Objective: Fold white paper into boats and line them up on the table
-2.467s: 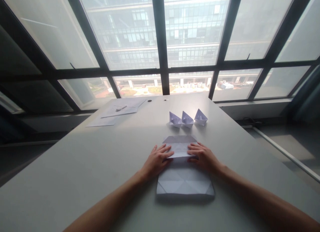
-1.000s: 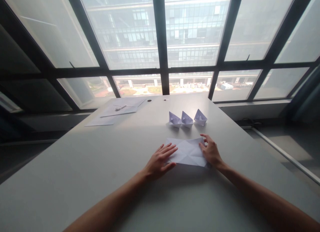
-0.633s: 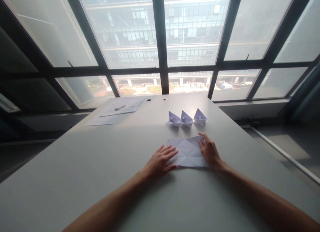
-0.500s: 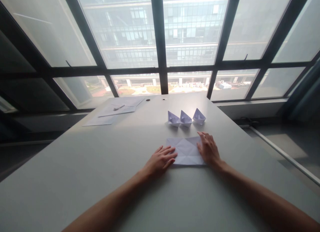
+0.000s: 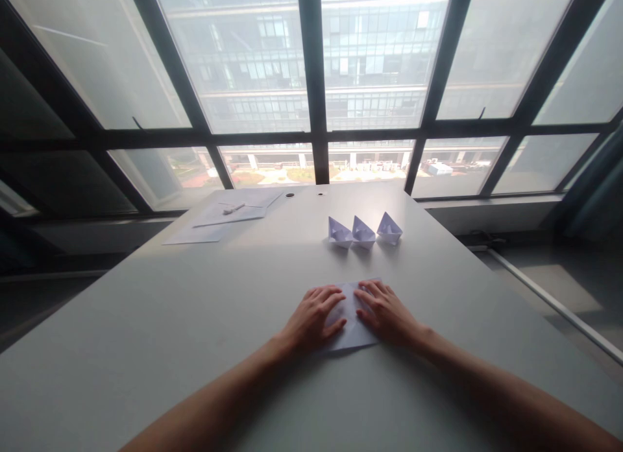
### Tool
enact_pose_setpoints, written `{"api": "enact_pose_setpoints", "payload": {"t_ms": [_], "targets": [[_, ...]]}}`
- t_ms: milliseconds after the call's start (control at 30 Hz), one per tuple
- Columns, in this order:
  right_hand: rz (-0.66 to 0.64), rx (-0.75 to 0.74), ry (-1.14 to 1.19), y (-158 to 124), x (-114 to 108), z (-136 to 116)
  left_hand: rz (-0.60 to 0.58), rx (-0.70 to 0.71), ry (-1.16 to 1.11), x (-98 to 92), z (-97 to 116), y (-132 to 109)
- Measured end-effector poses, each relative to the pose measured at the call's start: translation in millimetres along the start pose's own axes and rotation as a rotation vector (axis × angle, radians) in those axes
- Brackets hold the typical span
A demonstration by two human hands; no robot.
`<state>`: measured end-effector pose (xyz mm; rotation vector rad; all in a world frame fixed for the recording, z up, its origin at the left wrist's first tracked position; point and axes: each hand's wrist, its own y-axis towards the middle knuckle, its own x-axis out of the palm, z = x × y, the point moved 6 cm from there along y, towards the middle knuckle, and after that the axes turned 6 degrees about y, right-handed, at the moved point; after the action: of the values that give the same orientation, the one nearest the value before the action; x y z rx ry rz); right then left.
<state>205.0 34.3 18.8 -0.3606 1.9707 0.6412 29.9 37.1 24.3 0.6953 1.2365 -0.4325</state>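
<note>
A folded white sheet of paper (image 5: 351, 311) lies flat on the grey table (image 5: 195, 322) in front of me. My left hand (image 5: 311, 317) rests on its left half with fingers stretched flat. On its right half my right hand (image 5: 384, 314) presses down, fingers also flat and pointing left. The two hands nearly touch over the middle of the sheet. Much of the paper is hidden under them. Beyond the sheet stand three small white paper boats (image 5: 364, 231) in a row.
Loose white sheets (image 5: 228, 215) with a pen (image 5: 234, 208) on them lie at the far left of the table. Two small round holes (image 5: 291, 195) sit near the table's far edge. Large dark-framed windows (image 5: 314, 115) rise behind. The table's right edge drops toward a floor rail (image 5: 549, 293).
The long creased sheet was folded in half away from me into a smaller rectangle. Since then it has become narrower, and my right hand moved from its right edge to press on its middle.
</note>
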Motion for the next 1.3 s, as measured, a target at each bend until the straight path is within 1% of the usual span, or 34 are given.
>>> {"api": "enact_pose_setpoints", "payload": {"t_ms": [67,100,167,233,367,600,833,1000,1100,1200,1233,1300], "targets": [[-0.028,-0.037,0.02,-0.2,4.2,-4.9,-0.102,0.101,0.017,8.9,3.6,-1.6],[-0.044,-0.058,0.036,-0.4,7.2,-7.0,-0.148,0.129,0.025,12.8,3.9,-2.6],[-0.085,-0.083,0.064,-0.7,14.4,-9.2,-0.203,0.144,0.036,17.6,2.9,-4.0],[-0.127,-0.072,0.068,-0.9,21.4,-7.7,-0.219,0.136,0.046,19.1,2.0,-4.6],[-0.192,-0.027,0.035,-1.6,28.0,-0.9,-0.236,0.116,0.068,19.6,2.3,-5.2],[-0.202,0.041,-0.019,-2.1,25.5,8.3,-0.26,0.103,0.064,20.7,1.3,-5.9],[-0.17,0.088,-0.045,-1.2,25.3,17.4,-0.248,0.06,0.06,20.8,0.0,-5.5],[-0.15,0.174,-0.076,-2.9,25.4,34.4,-0.237,-0.007,0.095,24.7,-6.6,-7.3],[-0.13,0.21,-0.097,-4.7,23.8,39.0,-0.226,-0.029,0.108,26.9,-8.8,-8.6],[-0.06,0.222,-0.146,-5.1,14.7,32.0,-0.21,-0.015,0.114,25.6,-6.5,-8.8],[-0.034,0.191,-0.16,-4.5,11.0,25.9,-0.203,0.002,0.112,24.5,-4.8,-8.7],[-0.021,0.065,-0.151,-2.7,7.1,9.6,-0.196,0.053,0.097,22.3,-0.9,-8.3]]}}
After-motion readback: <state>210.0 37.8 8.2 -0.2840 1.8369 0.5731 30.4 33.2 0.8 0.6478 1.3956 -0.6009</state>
